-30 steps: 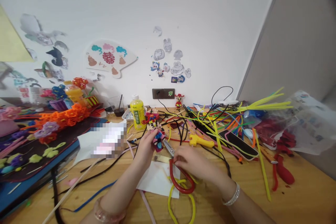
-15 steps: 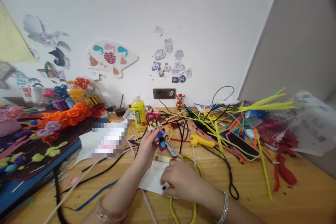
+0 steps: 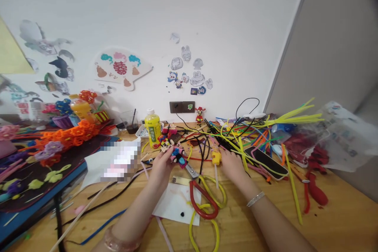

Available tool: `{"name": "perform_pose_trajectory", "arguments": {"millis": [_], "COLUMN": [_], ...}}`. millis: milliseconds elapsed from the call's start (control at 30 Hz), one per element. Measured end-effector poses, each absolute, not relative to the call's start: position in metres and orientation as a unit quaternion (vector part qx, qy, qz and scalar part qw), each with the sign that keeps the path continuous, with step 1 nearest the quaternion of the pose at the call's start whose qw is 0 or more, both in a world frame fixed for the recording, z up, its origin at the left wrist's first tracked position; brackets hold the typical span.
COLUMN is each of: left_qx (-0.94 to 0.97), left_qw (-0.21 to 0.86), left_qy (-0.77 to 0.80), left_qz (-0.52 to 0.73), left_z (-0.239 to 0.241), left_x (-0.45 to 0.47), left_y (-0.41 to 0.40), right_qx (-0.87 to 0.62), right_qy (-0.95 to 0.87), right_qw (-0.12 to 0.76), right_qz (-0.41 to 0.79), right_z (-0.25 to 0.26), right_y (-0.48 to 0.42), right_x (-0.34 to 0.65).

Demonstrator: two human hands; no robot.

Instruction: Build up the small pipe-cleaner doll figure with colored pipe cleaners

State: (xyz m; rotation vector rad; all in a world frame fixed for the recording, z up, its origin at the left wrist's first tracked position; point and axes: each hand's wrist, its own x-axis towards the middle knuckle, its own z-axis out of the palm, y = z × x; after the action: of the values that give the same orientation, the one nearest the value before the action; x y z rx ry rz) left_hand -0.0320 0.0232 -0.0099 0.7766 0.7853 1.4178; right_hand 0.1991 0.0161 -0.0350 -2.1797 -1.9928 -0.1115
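Observation:
My left hand [image 3: 161,165] is closed on a small pipe-cleaner doll [image 3: 174,151] with a white face and a blue and pink body, held just above the wooden desk. My right hand [image 3: 232,163] grips the yellow hot glue gun [image 3: 216,158], whose nozzle points towards me. Red-handled scissors [image 3: 201,199] lie on the desk between my arms, partly over a white sheet of paper [image 3: 175,204] with a small black dot on it. A loop of yellow pipe cleaner [image 3: 206,220] lies under the scissors.
A yellow drink bottle [image 3: 152,129] stands behind the doll. A heap of coloured pipe cleaners [image 3: 265,130], a phone [image 3: 267,161] and black cables cover the right side. Orange and purple pipe-cleaner flowers [image 3: 67,136] sit on a dark board at the left. A plastic bag [image 3: 339,138] lies far right.
My right hand has left the paper near the scissors, moved up and right, and taken hold of the yellow glue gun. The scissors now lie free on the desk. My left hand still holds the doll.

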Motion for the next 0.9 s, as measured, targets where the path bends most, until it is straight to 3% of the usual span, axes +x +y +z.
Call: {"name": "perform_pose_trajectory", "arguments": {"millis": [200,367,467,667,900], "left_qx": [0.287,0.265,0.269,0.279,0.288], "left_qw": [0.636,0.638,0.635,0.630,0.627], "left_qy": [0.319,0.317,0.306,0.304,0.302], "left_qz": [0.641,0.650,0.656,0.657,0.658], "left_z": [-0.010,-0.004,-0.002,-0.001,0.000], "left_x": [-0.033,-0.032,-0.032,-0.032,-0.030], "left_y": [0.026,0.024,0.023,0.020,0.019], "right_qx": [-0.723,-0.642,-0.576,-0.507,-0.481], "right_qy": [-0.670,-0.652,-0.638,-0.638,-0.611], "right_qw": [0.156,0.403,0.487,0.518,0.567], "right_qz": [-0.063,0.039,0.157,0.262,0.273], "right_z": [-0.033,-0.021,-0.024,-0.036,-0.039], "right_y": [0.020,0.010,0.005,0.001,0.000], "right_x": [0.202,0.198,0.191,0.179,0.176]}}
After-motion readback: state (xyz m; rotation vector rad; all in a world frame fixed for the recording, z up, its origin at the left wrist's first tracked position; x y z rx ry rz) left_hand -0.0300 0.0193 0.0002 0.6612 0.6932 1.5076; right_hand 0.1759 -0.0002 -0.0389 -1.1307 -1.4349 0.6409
